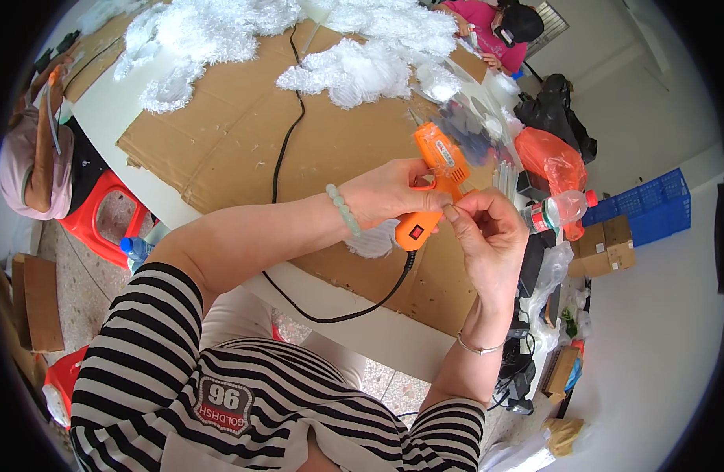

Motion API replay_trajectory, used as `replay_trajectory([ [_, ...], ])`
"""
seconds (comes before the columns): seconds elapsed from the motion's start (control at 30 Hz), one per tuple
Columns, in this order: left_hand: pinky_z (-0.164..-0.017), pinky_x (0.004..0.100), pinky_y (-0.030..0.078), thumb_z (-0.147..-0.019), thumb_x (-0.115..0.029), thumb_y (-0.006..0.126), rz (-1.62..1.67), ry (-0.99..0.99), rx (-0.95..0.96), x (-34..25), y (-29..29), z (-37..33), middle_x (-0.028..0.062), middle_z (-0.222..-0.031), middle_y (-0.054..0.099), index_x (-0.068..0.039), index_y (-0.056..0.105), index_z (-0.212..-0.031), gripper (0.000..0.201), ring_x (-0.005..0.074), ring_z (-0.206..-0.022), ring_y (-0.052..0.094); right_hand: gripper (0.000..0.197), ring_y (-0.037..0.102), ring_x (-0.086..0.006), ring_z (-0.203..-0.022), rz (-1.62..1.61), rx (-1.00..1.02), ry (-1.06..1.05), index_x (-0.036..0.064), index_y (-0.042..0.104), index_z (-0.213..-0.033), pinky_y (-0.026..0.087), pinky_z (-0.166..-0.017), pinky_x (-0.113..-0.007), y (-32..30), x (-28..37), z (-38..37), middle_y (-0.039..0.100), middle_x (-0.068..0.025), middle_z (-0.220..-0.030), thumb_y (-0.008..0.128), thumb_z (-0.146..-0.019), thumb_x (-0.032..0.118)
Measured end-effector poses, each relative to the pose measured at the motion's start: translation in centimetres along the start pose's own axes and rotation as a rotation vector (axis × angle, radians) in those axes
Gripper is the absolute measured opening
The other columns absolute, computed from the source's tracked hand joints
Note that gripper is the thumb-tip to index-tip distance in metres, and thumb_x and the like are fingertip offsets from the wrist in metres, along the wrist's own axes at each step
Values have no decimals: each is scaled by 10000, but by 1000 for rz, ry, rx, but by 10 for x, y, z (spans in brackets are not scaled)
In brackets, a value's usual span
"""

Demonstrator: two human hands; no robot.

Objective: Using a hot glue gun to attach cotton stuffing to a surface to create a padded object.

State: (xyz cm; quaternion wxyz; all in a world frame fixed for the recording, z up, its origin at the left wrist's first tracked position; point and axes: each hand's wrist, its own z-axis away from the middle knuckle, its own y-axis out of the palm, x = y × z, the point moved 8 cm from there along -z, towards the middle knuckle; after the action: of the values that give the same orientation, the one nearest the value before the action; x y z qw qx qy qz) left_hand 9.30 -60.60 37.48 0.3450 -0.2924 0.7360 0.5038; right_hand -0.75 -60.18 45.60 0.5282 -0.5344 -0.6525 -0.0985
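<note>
Over the brown cardboard-covered surface (228,149), our left hand (389,192) grasps an orange plastic glue gun (452,164); our right hand (488,228) bunches alongside, holding what, we cannot tell. Snagging the slim black cord (330,319) could wrench the gun loose.

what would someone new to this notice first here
The bright orange glue gun jumps out first, near the middle, held in the left hand with the right hand close against it. Then the heaps of shiny white tinsel along the far side of the brown cardboard. On the right, a red plastic bag also catches the eye.
</note>
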Motion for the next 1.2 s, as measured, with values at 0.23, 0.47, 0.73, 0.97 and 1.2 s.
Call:
replay_trajectory([
  [0.23,-686,338,542,-805,-282,711,-30,41,-12,0,-1,-3,80,-1017,569,-8,438,-1236,579,174,-832,609,75,435,-34,-630,39,35,24,5,551,-813,349,-562,-172,4,-1,3,496,29,-733,608,-813,-43],
  [0.47,-727,321,525,-886,-260,610,10,38,-171,-14,-15,0,85,-1024,587,-5,462,-1207,436,175,-849,615,194,543,-169,-617,-128,701,-183,-13,614,-787,418,-569,-263,43,34,25,579,-57,-699,654,-821,174],
  [0.73,-753,342,533,-916,-305,554,-8,146,-276,-25,-22,1,84,-1053,599,-41,465,-1215,409,178,-919,609,465,547,-126,-700,331,165,144,-63,606,-1031,442,-617,-260,0,-36,-1,605,-71,-774,557,-904,382],
  [0.97,-829,306,466,-909,-291,574,-131,180,-235,-13,-20,1,35,-1033,603,-41,524,-1174,368,129,-944,573,383,573,-119,-875,-523,168,386,-37,543,-1146,447,-809,-258,32,-76,-3,612,-44,-983,654,-851,181],
  [1.2,-855,301,446,-894,-282,599,-81,-14,-179,-1,-14,2,43,-1061,604,-24,572,-1140,357,121,-981,555,298,615,-183,-895,-799,110,434,10,546,-1095,503,-780,-314,47,-83,9,606,-86,-1007,644,-835,119],
])
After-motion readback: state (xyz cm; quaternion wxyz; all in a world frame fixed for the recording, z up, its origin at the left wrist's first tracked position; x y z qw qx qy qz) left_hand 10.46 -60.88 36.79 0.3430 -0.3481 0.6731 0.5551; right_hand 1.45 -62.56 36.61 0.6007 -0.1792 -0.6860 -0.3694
